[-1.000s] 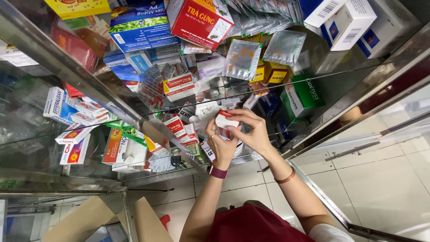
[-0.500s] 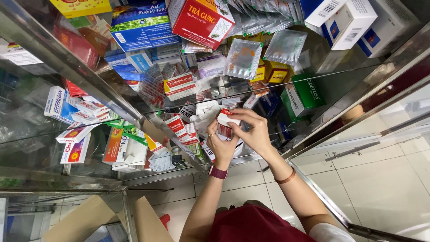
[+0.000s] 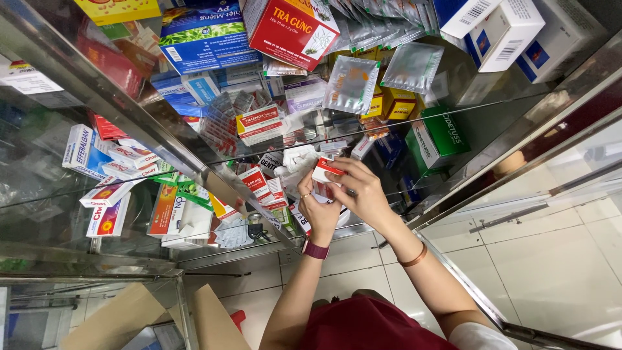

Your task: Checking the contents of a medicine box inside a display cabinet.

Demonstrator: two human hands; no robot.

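Observation:
Both my hands hold one small red and white box (image 3: 324, 170) in front of a glass shelf crowded with medicine boxes. My left hand (image 3: 317, 210), with a dark red band on the wrist, grips the box from below and the left. My right hand (image 3: 361, 191), with a thin brown bracelet on the wrist, lies over the box's right end, fingers curled on it. Just left of the box stand similar red and white boxes (image 3: 256, 183).
A metal frame bar (image 3: 129, 116) crosses diagonally on the left, another (image 3: 518, 149) on the right. Behind the glass lie a green box (image 3: 437, 137), silver sachets (image 3: 353, 84), a large red box (image 3: 291, 29) and blue-white boxes (image 3: 499, 29). Below are tiled floor (image 3: 551, 259) and cardboard (image 3: 123, 317).
Both hands stay almost where they were. The small box has shifted slightly up between the fingers, and my right fingers have closed further over it.

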